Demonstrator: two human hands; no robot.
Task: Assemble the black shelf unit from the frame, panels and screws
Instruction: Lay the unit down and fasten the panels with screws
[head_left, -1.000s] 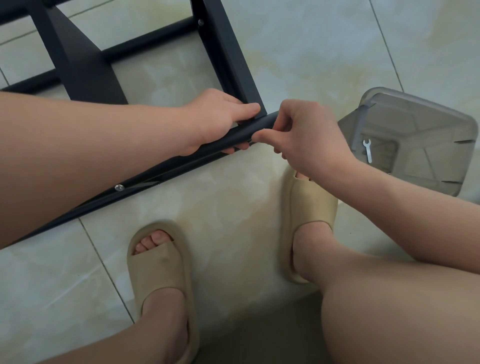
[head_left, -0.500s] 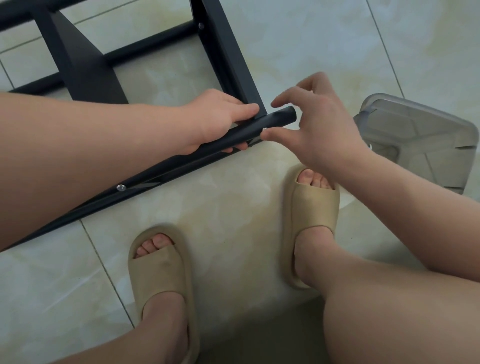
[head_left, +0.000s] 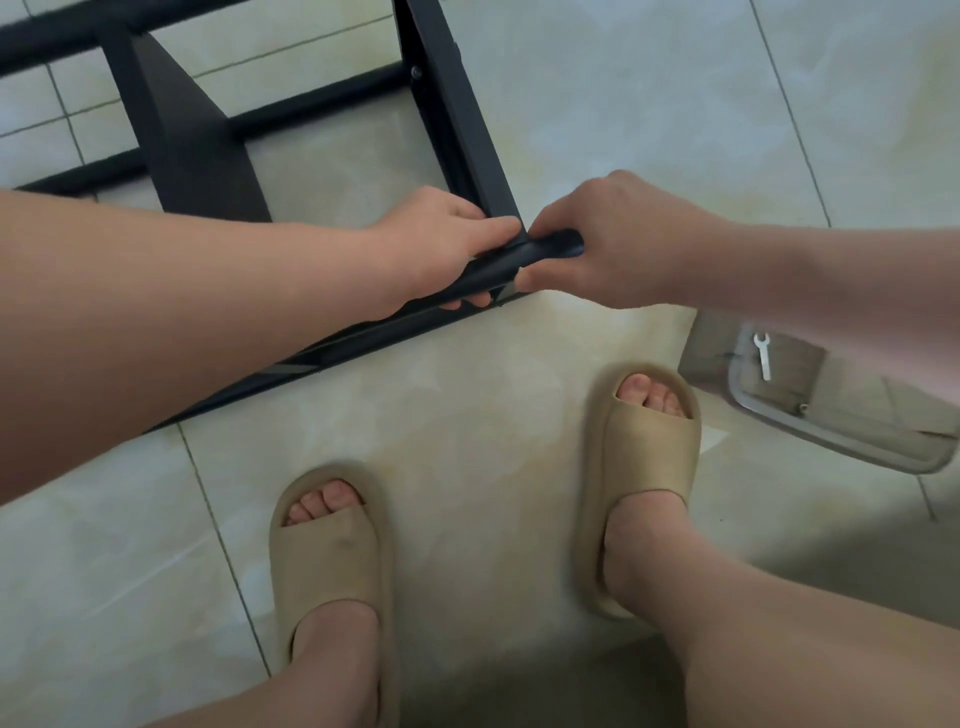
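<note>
The black frame (head_left: 470, 130) lies on the tiled floor (head_left: 649, 93) in front of me, with one dark panel (head_left: 197, 156) already standing in it farther back. I am working at its near corner, where the black tube (head_left: 498, 265) runs along the near side just above the frame's lower rail.

My left hand (head_left: 436, 247) grips that tube just short of the corner, as it did half a second ago. Nothing has changed there. The change is in my right hand (head_left: 623, 244). A moment back it had let go, its fingers spread in the air and only the thumb and forefinger tips near the tube's end. Now it has come back down. Its fingers (head_left: 553, 223) are curled over the end of the tube with the thumb underneath, right against my left hand, so both hands hold the same piece at the joint.

I judge that I am seating or lining up the tube on the corner, not driving a fastener. I cannot see a screw between my fingers. The small wrench (head_left: 762, 356) lies in the clear plastic tray (head_left: 831, 436) on the floor to my right, well apart from the joint and partly hidden by my forearm. The corner probably still needs fastening.
</note>
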